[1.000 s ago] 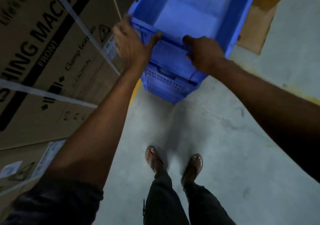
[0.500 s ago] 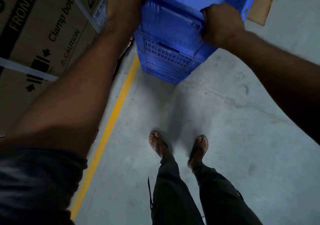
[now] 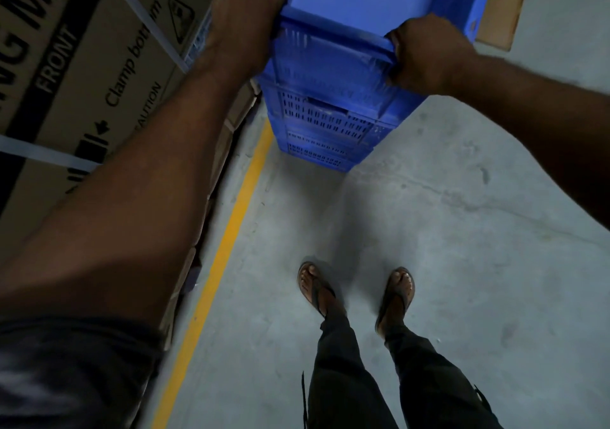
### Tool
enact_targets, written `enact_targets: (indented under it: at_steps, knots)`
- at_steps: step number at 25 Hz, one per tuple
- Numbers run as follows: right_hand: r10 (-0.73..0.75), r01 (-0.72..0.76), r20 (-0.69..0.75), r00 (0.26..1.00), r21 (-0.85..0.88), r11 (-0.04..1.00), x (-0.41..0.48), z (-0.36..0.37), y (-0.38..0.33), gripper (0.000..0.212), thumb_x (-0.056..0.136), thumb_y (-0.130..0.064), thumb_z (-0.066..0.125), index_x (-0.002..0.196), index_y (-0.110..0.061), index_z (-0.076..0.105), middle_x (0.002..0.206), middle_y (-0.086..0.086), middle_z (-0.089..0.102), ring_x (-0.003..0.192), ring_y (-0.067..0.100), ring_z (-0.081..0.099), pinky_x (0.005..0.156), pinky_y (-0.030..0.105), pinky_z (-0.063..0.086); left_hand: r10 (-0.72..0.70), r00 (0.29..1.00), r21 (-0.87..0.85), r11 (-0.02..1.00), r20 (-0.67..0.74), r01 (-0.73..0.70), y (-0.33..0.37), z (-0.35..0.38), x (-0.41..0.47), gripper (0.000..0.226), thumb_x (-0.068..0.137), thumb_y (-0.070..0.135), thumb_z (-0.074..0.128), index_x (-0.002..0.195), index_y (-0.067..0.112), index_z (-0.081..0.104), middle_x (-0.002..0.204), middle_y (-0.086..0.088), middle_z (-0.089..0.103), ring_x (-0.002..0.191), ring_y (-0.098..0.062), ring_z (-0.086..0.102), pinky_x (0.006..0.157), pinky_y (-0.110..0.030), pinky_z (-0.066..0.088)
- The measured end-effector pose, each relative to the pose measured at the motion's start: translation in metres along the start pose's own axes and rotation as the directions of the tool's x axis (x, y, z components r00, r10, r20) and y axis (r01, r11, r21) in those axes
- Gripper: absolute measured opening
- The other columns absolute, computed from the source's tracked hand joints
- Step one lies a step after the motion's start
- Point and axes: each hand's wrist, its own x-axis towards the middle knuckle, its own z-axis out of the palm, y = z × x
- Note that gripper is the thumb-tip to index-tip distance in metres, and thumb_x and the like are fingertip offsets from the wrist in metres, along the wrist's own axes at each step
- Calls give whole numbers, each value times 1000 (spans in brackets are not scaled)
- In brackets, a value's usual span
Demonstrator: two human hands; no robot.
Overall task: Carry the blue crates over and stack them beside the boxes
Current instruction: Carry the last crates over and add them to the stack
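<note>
1. Top blue crate [image 3: 333,52] is at the far end of the view, open side up, inside bare and pale blue.
2. It tops a stack of blue crates [image 3: 323,125] w/ slotted walls, and the stack's base is on the concrete floor [image 3: 462,230]. Can't tell if the top one is fully seated.
3. Left hand [image 3: 244,16] is at the crate's near-left corner, fingers curled over the rim, gripping it.
4. Right hand [image 3: 425,55] is clenched round the near rim at the right corner, knuckles toward the camera.
5. Both arms are stretched fwd, and a dark sleeve [image 3: 66,379] shows at near left.
6. Left of the stack, just beside it, is a big cardboard box [image 3: 99,65] printed "FRONT", "Clamp bottom" and "CAUTION", w/ a pale strap [image 3: 155,29] across it.
7. A yellow floor line [image 3: 236,230] runs along the foot of the boxes, from near left up to the stack's left side.
8. A flat cardboard sheet [image 3: 505,6] lies at far right, behind the crates.
9. Near centre, two sandalled feet [image 3: 313,286] in dark trousers [image 3: 346,379] stand apart on the floor, well back from the stack.
</note>
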Motion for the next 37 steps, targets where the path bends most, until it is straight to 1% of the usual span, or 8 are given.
enact_targets:
  at_steps: [4, 7, 11, 13, 16, 18, 23, 37]
  knots:
    - [50, -54, 90, 995, 41, 998, -2, -5, -5, 31, 76, -15, 71, 104, -2, 67, 96, 29, 66, 88, 48, 63, 73, 51, 56, -75, 997, -33, 997, -15, 75, 13, -2, -11, 47, 92, 19, 47, 138, 9, 43, 140, -18, 45, 131, -39, 40, 86, -51, 38]
    - [-39, 14, 217, 975, 113, 994, -10, -25, -5, 61, 80, -44, 77, 123, -5, 59, 118, 24, 64, 108, 43, 61, 89, 47, 52, -164, 984, -34, 985, 70, 166, 21, -14, -9, 50, 85, 12, 54, 134, 11, 43, 139, -16, 43, 135, -35, 37, 96, -62, 38]
    - [-166, 184, 408, 898, -6, 983, -15, -63, 47, 92, 70, -94, 42, 133, -28, 54, 130, 7, 62, 120, 33, 55, 100, 39, 43, -364, 890, -107, 908, 275, 405, 52, -40, 5, 57, 79, 7, 59, 134, 21, 54, 149, -14, 40, 149, -25, 23, 112, -75, 0]
    - [-197, 251, 437, 877, -68, 966, -10, -78, 80, 101, 56, -101, 44, 132, -35, 55, 132, 4, 61, 125, 30, 50, 106, 42, 41, -212, 899, -235, 919, 384, 317, 102, -56, 18, 56, 85, 18, 65, 138, 29, 53, 157, -8, 37, 154, -23, 11, 115, -66, -12]
    - [-305, 454, 429, 850, -304, 838, 16, -84, 140, 94, 59, -72, 78, 139, -31, 52, 140, 4, 54, 134, 31, 44, 108, 43, 37, 80, 853, -347, 930, 515, 123, 203, -48, 37, 69, 90, 65, 56, 144, 24, 46, 149, -2, 50, 143, -22, 37, 118, -49, 16]
    - [-415, 516, 322, 851, -369, 773, 46, -83, 171, 70, 67, -45, 82, 129, -24, 61, 124, 11, 64, 118, 35, 57, 97, 43, 45, -121, 869, -252, 930, 479, 269, 255, -30, 49, 79, 83, 81, 47, 134, 20, 51, 136, -7, 61, 130, -28, 53, 107, -46, 30]
    - [-662, 675, 161, 732, -298, 675, 83, -52, 202, 31, 77, -33, 76, 101, -15, 66, 98, 15, 69, 97, 39, 61, 87, 46, 43, -550, 801, 2, 824, 236, 566, 299, -14, 64, 35, 90, 48, 59, 106, 17, 63, 95, -15, 75, 96, -30, 70, 98, -41, 32]
    - [-828, 843, 182, 530, -211, 494, 115, -41, 226, 67, 77, -26, 85, 131, -9, 50, 109, 22, 62, 101, 42, 60, 87, 50, 47, -714, 675, 212, 700, 185, 682, 308, -8, 69, 32, 80, 33, 75, 99, 7, 68, 89, -25, 67, 100, -42, 62, 111, -47, 30]
